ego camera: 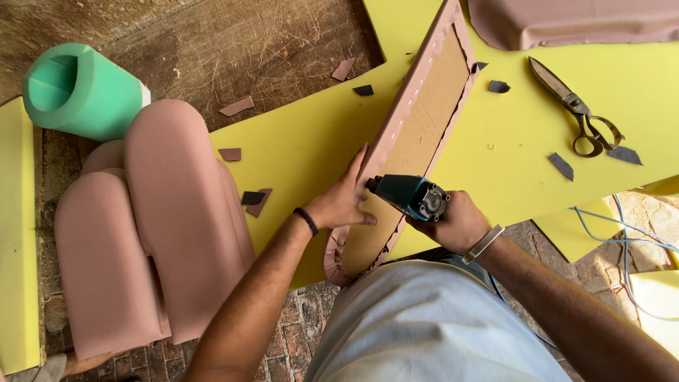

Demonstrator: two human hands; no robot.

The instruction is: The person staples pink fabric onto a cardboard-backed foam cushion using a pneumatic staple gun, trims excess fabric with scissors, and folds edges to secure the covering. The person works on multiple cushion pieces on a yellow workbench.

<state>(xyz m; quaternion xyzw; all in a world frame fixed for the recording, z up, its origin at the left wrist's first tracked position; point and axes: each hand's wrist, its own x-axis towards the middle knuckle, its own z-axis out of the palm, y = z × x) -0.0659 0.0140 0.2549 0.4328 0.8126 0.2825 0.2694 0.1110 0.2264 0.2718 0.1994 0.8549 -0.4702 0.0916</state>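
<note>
A long narrow panel (424, 113) with a cardboard-brown back and pink fabric stapled along its edges lies slanted on a yellow foam sheet (318, 141). My left hand (343, 201) presses flat on the fabric at the panel's left edge, fingers spread, a black band on the wrist. My right hand (456, 223) grips a teal pneumatic staple gun (410, 197), its nose pointing at the panel edge beside my left fingers. A pale band sits on my right wrist.
Large scissors (576, 110) lie on the foam at right. Pink upholstered cushions (148, 226) and a green foam roll (78, 88) sit at left. More pink fabric (573, 21) lies at top right. Fabric scraps are scattered about. A blue hose (622, 240) trails at right over brick floor.
</note>
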